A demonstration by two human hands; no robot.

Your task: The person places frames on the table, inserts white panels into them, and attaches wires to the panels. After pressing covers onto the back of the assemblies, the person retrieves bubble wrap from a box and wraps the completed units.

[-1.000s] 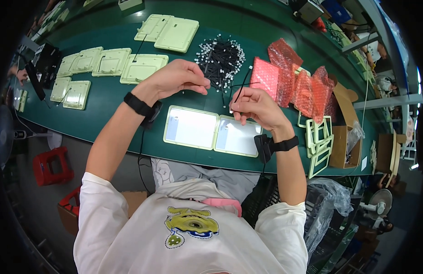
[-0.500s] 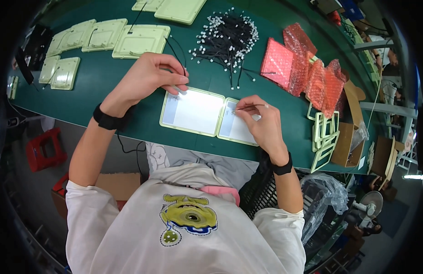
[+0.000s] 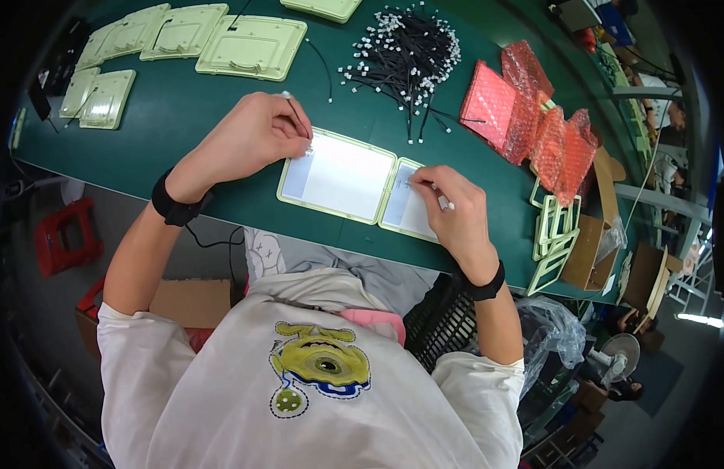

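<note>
Both hands lowered onto the tray; the pinched cable is barely visible.

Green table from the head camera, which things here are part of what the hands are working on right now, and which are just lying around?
In hand:
- left hand, pinching a thin black cable
- right hand, on the smaller panel
- pale green hinged frame with two white panels
- pile of black cables, likely the supply

Lying about:
- pale green trays
- red bubble wrap bags
- empty green frames
- cardboard box
</note>
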